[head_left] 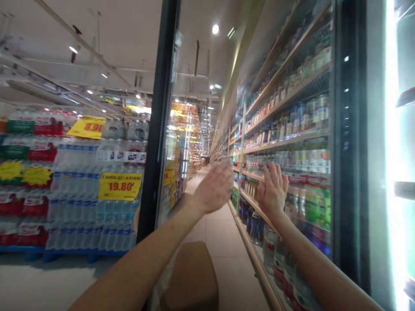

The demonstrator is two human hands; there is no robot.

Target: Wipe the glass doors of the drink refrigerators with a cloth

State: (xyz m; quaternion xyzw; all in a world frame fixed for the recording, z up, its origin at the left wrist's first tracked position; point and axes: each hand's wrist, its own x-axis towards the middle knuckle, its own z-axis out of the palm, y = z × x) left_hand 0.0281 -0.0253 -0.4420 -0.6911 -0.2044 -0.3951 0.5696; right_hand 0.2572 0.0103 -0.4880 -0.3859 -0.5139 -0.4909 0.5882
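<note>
A glass door with a dark frame (159, 129) stands in front of me, and both my arms reach toward its pane. My left hand (214, 188) is before the middle of the glass, slightly blurred, its fingers stretched out and close together. Farther right is my right hand (273, 190), raised with its palm facing away and its fingers extended. Neither hand holds anything. Whether the palms touch the glass, I cannot tell. In the pane appear shelves of bottled and canned drinks (288, 123), seen through it or mirrored in it.
Stacked packs of bottled water (81, 194) stand on blue pallets (68, 255) at the left, with a yellow price sign (119, 186). A bright light strip (392, 151) runs down the right side, beside dark shelf edges (405, 190). Pale floor tiles (223, 246) show through or in the glass.
</note>
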